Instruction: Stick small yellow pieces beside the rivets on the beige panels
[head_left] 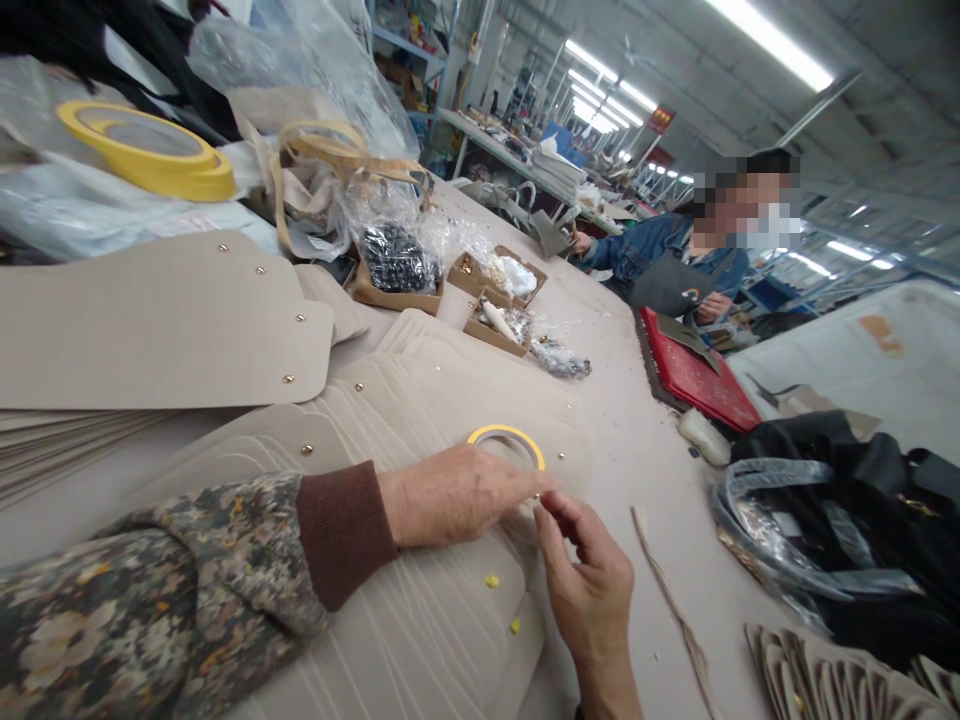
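My left hand, in a floral sleeve with a brown cuff, reaches across a fanned stack of beige panels. Its fingers are closed at a thin roll of yellow tape, whose lower part the hand hides. My right hand comes up from below, thumb and fingertips pinched together against the left fingertips. What lies in that pinch is too small to make out. Two small yellow bits rest on the panels below my hands. Small gold-coloured studs sit along the panel edges.
At left, more beige panels form a pile, with yellow tape rolls behind. Small cardboard boxes hold wrapped hardware. A co-worker sits across by a red board. A cord and black bags lie right.
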